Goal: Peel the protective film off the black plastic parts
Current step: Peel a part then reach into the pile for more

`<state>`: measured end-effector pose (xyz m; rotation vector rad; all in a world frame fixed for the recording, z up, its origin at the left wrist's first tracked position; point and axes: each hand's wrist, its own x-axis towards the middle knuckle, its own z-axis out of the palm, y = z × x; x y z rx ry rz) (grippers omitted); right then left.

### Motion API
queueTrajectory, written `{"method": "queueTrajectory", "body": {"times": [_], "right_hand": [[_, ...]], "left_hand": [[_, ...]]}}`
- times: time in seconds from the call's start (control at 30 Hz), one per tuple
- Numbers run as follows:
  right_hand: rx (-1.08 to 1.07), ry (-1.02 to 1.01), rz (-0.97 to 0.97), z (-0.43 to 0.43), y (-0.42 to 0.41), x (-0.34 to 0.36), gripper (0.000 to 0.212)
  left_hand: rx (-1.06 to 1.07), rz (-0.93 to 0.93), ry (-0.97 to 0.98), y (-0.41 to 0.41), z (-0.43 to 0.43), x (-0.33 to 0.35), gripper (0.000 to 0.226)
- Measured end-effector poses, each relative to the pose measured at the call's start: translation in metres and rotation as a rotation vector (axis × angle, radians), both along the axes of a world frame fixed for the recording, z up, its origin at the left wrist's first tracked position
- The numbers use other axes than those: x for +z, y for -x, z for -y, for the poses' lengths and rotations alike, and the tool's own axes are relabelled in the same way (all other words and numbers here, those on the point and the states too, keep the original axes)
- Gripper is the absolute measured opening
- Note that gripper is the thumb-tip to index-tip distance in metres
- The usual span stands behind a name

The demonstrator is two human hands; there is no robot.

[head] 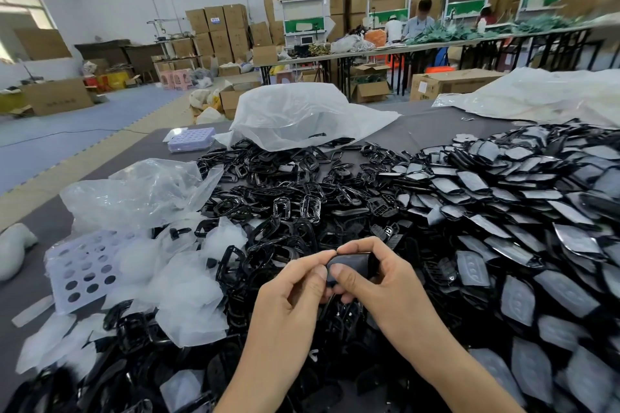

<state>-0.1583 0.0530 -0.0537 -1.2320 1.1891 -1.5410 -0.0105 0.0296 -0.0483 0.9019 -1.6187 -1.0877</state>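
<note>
A small black plastic part is held between both hands above the table's near middle. My left hand pinches its left edge with thumb and forefinger. My right hand grips it from the right, thumb on its front face. A pile of film-covered black parts fills the right of the table. Bare black frames and shells lie heaped in the middle. Peeled translucent film pieces lie on the left. Whether film still covers the held part I cannot tell.
Two perforated lilac trays sit at left and far left. Crumpled clear plastic bags lie at the back and left. A large plastic sheet covers the far right. People work at long tables behind.
</note>
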Motion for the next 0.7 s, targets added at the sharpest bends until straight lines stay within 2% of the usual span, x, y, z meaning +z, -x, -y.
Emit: {"method": "queueTrajectory", "body": {"times": [0.17,0.37,0.53,0.6,0.7], "right_hand": [[-0.004,-0.016,-0.025,-0.0008,0.0020,-0.0017,0.016],[0.033,-0.015,-0.066,-0.0025,-0.0011,0.0001,0.020],[0.013,-0.017,0.123,-0.0001,-0.0032,-0.0017,0.016],[0.024,-0.023,0.193,0.0015,-0.0045,-0.0023,0.022],[0.044,-0.041,0.249,0.0036,-0.0043,-0.0031,0.015]], "left_hand": [[-0.019,-0.015,-0.023,0.0002,-0.0002,0.0001,0.032],[0.075,0.068,0.028,0.0012,0.0014,-0.0016,0.027],[0.132,0.090,0.076,0.0016,0.0012,-0.0032,0.021],[0.137,0.082,0.068,0.0019,0.0012,-0.0033,0.020],[0.128,0.082,0.063,0.0004,0.0020,-0.0021,0.021]]}}
